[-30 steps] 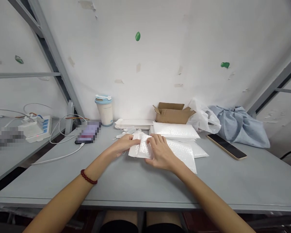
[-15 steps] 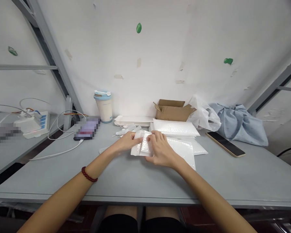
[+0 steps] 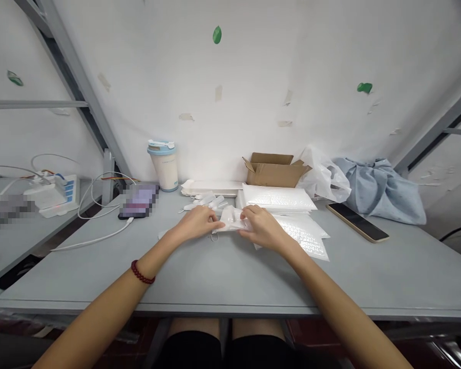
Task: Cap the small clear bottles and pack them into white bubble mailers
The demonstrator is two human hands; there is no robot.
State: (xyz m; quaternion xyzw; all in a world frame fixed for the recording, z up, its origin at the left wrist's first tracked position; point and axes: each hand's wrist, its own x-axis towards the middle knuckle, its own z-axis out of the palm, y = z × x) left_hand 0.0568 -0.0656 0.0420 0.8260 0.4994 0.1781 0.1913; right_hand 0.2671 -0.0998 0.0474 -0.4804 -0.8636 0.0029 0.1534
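Note:
Both my hands meet at the middle of the grey table around a small white bubble mailer. My left hand, with a red bead bracelet on its wrist, pinches the mailer's left end. Gripping the right end with curled fingers is my right hand. The mailer is held edge-on just above the table. More white bubble mailers lie flat just right of my right hand, with a thicker stack behind them. Small white packets lie just beyond my left hand.
A blue-lidded cup and an open cardboard box stand at the wall. A phone on a white cable lies left, another phone right, beside a plastic bag and blue cloth. A power strip sits far left.
The mailer, lying flat under my hands before, is now folded or turned edge-on and lifted slightly between both hands. My hands have drawn a little further from me.

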